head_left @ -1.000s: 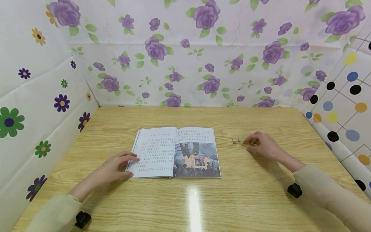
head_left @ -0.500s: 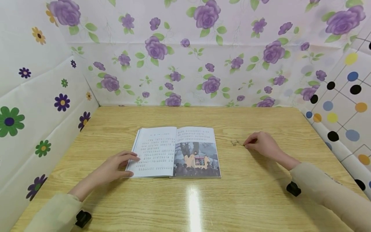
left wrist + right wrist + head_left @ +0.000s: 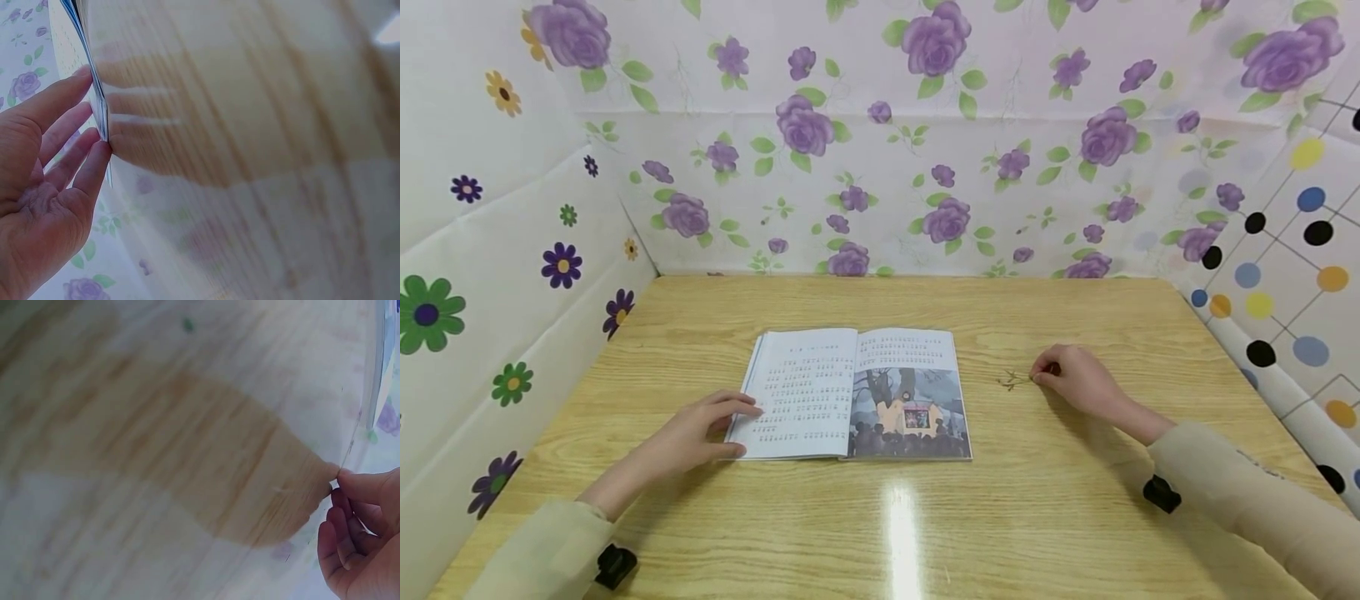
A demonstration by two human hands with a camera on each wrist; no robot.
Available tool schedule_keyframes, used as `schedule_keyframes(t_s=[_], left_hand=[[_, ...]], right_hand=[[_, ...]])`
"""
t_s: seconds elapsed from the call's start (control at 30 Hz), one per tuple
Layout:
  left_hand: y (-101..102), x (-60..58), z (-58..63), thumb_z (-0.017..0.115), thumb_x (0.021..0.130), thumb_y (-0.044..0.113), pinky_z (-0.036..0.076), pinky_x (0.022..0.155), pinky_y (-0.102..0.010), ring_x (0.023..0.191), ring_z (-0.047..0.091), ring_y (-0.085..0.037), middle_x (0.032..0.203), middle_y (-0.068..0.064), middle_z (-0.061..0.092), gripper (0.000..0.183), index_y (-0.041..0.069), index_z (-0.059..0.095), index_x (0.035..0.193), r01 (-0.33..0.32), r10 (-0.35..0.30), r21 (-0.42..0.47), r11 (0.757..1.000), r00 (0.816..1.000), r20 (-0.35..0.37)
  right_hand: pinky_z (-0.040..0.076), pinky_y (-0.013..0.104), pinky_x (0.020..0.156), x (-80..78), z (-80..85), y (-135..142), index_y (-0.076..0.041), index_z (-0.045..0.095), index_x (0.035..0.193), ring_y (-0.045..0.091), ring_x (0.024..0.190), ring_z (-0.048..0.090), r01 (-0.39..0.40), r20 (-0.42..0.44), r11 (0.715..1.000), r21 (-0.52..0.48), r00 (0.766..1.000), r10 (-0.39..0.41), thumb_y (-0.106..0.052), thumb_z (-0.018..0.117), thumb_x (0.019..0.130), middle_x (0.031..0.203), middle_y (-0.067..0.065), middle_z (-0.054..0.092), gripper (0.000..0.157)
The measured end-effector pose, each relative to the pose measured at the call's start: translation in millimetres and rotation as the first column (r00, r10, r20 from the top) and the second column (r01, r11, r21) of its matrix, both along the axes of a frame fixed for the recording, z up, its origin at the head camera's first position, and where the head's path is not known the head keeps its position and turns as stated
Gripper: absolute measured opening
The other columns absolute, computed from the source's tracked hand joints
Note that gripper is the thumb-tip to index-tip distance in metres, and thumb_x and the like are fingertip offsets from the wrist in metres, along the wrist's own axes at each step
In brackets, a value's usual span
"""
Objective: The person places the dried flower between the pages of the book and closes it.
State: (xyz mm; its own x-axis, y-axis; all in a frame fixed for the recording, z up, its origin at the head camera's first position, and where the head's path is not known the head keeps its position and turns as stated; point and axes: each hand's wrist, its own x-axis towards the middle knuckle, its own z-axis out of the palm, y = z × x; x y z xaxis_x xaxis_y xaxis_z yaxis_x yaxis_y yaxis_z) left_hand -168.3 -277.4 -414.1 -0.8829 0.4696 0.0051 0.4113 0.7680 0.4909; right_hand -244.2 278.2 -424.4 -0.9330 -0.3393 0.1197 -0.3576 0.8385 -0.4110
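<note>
An open book (image 3: 808,400) lies on the table, text on its left page and a dark illustration (image 3: 910,417) on its right. My left hand (image 3: 700,429) rests at the book's left edge, fingertips on the page and thumb near the lower corner. In the left wrist view, the left hand (image 3: 53,162) touches the edge of the pages with relaxed fingers. Right of the book, my right hand (image 3: 1078,379) pinches the end of a thin, branching, sprig-like thing (image 3: 1011,381) between thumb and index finger. The right wrist view shows the right hand (image 3: 362,531) with its thin stem (image 3: 350,447).
The wooden table (image 3: 820,533) is glossy and reflects a bright streak of light. Floral cloth (image 3: 880,192) hangs behind it, with patterned sheets on both sides. A black clip-like device sits under each sleeve (image 3: 1232,475).
The right hand's fingers have closed together on the sprig's end and shifted slightly down. The sprig's branching tip has turned and moved a little lower. The left hand and book stay put.
</note>
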Motion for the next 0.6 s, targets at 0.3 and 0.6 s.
schedule_keyframes(t_s=[0.3,0.6], left_hand=[[0,1.2,-0.3,0.079,0.083,0.016,0.048,0.104,-0.053,0.128,0.054,-0.041,0.138,-0.016,0.057,0.045,0.011,0.066,0.126,-0.004,0.004,0.007,1.0,1.0,0.0],[0,0.9,-0.9,0.079,0.083,0.016,0.047,0.105,-0.053,0.128,0.053,-0.041,0.138,-0.017,0.057,0.045,0.011,0.066,0.126,-0.003,0.003,0.008,1.0,1.0,-0.004]], right_hand=[[0.052,0.03,0.065,0.3,0.2,-4,-0.005,0.069,0.089,0.014,0.075,0.061,-0.081,-0.024,0.994,0.072,0.996,0.083,-0.002,0.065,0.093,0.085,0.008,0.067,0.006],[0.052,0.021,0.064,-4.3,3.1,7,-0.005,0.071,0.092,0.01,0.075,0.063,-0.109,0.024,0.994,-0.029,0.994,0.11,-0.005,0.07,0.09,0.085,0.003,0.071,0.003]])
